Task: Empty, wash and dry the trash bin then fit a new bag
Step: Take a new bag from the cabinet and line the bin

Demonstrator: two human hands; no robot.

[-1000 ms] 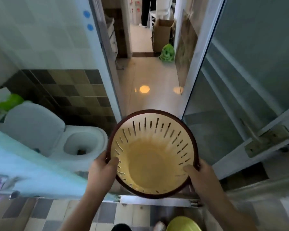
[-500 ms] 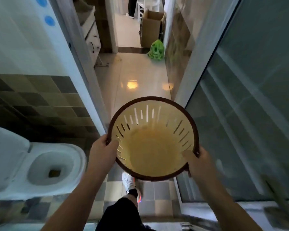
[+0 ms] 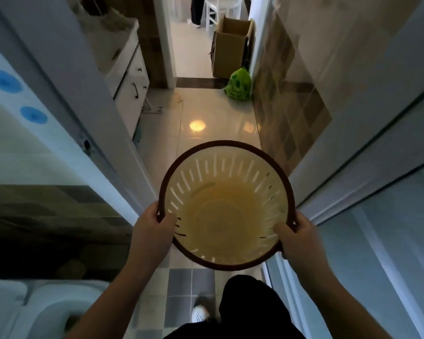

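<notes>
No writing is readable anywhere. Your left hand and right hand each grip the dark rim of the slotted yellow bin, thumbs inside, holding it in the doorway above the tiled floor. Ahead, a green bag sits beside a cardboard box; a toilet is lower left.

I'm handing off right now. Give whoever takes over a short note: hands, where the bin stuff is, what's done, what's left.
Left hand grips the trash bin at its left rim; right hand grips the right rim.
The bin is carried upright at the bathroom doorway, facing the hallway; a full green bag sits on the hallway floor by a cardboard box.
Done: bin is empty, no bag in it. Whether it is washed or dry cannot be told.
Left: fit a new bag; none is in view.
</notes>
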